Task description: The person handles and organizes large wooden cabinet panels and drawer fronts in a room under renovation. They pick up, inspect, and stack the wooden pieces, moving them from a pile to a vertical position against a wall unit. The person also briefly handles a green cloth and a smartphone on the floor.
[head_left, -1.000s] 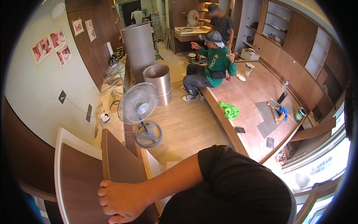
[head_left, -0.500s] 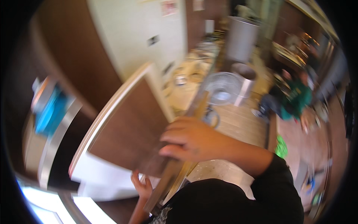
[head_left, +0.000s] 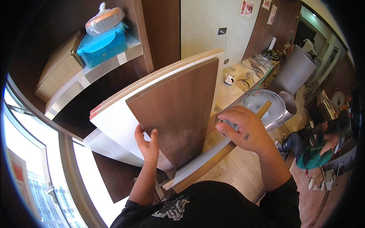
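A brown wood-grain panel [head_left: 182, 110] leans upright against white boards [head_left: 114, 121] in front of me. My left hand [head_left: 147, 142] grips its left edge, thumb on the brown face and fingers partly hidden behind the edge. Nearer my body, a long narrow board [head_left: 205, 165] with a whitish face and a yellowish-brown edge runs slantwise from my chest toward the fan. My right hand [head_left: 245, 129] is curled over its far part, thumb and fingers bent around it. The contact under the palm is hidden.
On a shelf at upper left sit a blue lidded box [head_left: 102, 45] and a cardboard box [head_left: 62, 64]. A fan [head_left: 264, 104] and a grey cylinder [head_left: 294, 70] stand beyond my right hand. A person in green [head_left: 313, 154] sits at right. Windows [head_left: 28, 152] line the left.
The view has swung and sharpened, bringing the leaning panels rightward. My left hand now shows on the brown panel's edge. The narrow board now shows its whitish face instead of a brown one.
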Available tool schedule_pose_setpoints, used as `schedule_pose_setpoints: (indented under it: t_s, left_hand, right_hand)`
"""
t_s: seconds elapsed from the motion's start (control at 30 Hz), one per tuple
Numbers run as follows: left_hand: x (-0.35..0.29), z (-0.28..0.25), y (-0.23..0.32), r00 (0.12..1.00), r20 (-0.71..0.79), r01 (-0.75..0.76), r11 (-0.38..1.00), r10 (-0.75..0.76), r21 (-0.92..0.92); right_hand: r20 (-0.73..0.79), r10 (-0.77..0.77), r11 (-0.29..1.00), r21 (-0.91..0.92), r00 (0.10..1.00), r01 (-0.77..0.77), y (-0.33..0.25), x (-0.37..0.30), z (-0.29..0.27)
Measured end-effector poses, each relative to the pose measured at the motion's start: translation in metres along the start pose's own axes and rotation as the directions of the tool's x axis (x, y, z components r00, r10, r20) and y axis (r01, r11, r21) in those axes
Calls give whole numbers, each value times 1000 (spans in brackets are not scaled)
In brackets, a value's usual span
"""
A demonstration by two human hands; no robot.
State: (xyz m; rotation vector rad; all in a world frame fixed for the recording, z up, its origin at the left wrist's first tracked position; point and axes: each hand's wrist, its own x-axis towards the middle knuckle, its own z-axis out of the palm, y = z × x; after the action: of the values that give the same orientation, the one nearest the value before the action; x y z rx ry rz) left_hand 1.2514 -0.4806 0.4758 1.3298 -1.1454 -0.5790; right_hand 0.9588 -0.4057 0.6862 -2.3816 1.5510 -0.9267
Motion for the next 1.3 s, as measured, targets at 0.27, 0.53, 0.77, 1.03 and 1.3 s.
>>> schedule_pose_setpoints:
  t_s: [0.27, 0.53, 0.77, 1.03, 1.3]
  left_hand:
    - [21, -1, -21, 999, 4, -47, 994, 47, 99]
    - [11, 3, -26, 948, 317, 90, 943, 18, -321]
    - [-6, 5, -56, 914, 401, 225, 899, -61, -375]
    - [-6, 8, -61, 909, 400, 289, 870, -118, -399]
    - [-15, 6, -48, 924, 371, 246, 890, -95, -384]
  right_hand:
    - [-54, 50, 999, -5, 997, -50, 1, 1, 6]
    - [-100, 88, 996, 4, 991, -88, 1, 2, 8]
    - [-51, 313, 892, 357, 948, -275, 15, -5, -2]
    - [-166, 276, 931, 292, 947, -221, 24, -3, -3]
    - [-94, 163, 986, 40, 982, -160, 15, 1, 6]
